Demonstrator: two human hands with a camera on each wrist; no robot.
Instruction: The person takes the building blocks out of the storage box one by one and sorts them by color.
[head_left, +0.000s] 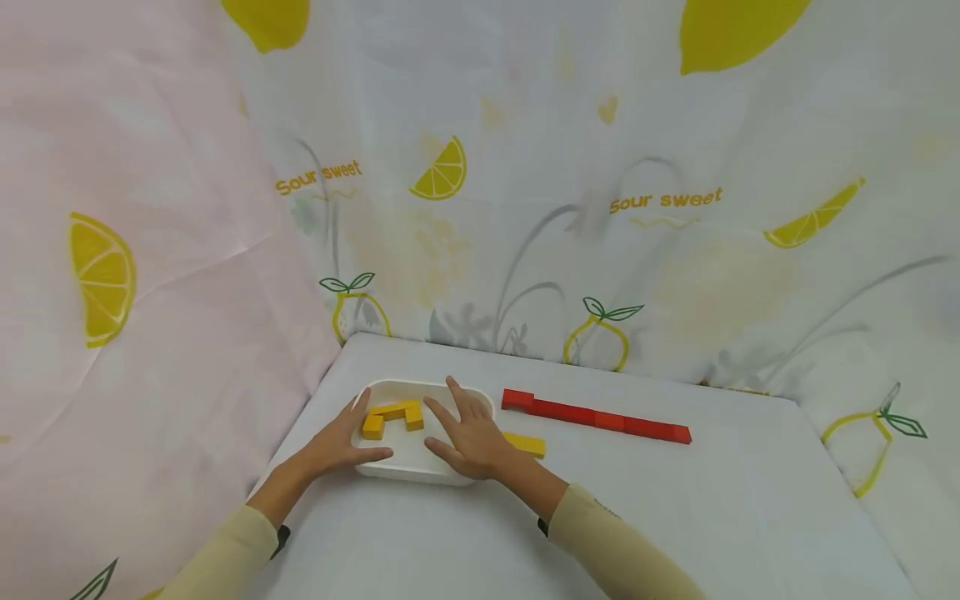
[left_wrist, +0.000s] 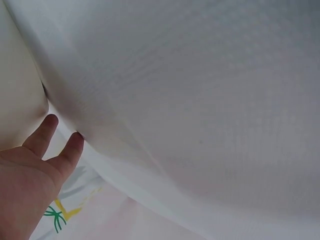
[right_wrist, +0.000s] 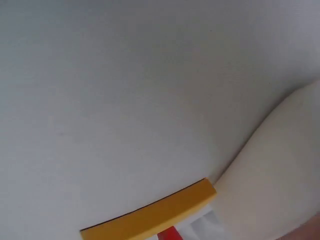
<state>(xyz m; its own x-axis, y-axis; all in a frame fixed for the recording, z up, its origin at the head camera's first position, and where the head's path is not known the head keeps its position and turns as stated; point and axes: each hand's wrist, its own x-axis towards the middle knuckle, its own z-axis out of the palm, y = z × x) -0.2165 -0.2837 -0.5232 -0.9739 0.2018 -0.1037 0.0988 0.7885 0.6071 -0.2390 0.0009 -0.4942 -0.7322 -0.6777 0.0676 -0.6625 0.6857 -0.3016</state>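
Note:
A shallow white tray [head_left: 420,477] sits on the white-covered table, with yellow blocks [head_left: 393,412] inside its left half, one bridging others. My left hand [head_left: 336,443] is at the tray's left end, its thumb reaching over the inside. In the left wrist view, two extended fingers [left_wrist: 70,152] are beside the tray's outer wall [left_wrist: 20,95]. Over the tray's right part is my right hand [head_left: 471,437], fingers spread and nothing seen in them. Just outside the tray on the right lies a yellow block [head_left: 525,444], partly behind that hand; the right wrist view shows it as a long bar [right_wrist: 155,212].
A row of red blocks [head_left: 592,417] stretches across the table to the right of the tray, one block standing higher at its left end. Lemon-printed cloth [head_left: 525,167] hangs behind the table, and pinkish cloth [head_left: 172,333] is along its left side.

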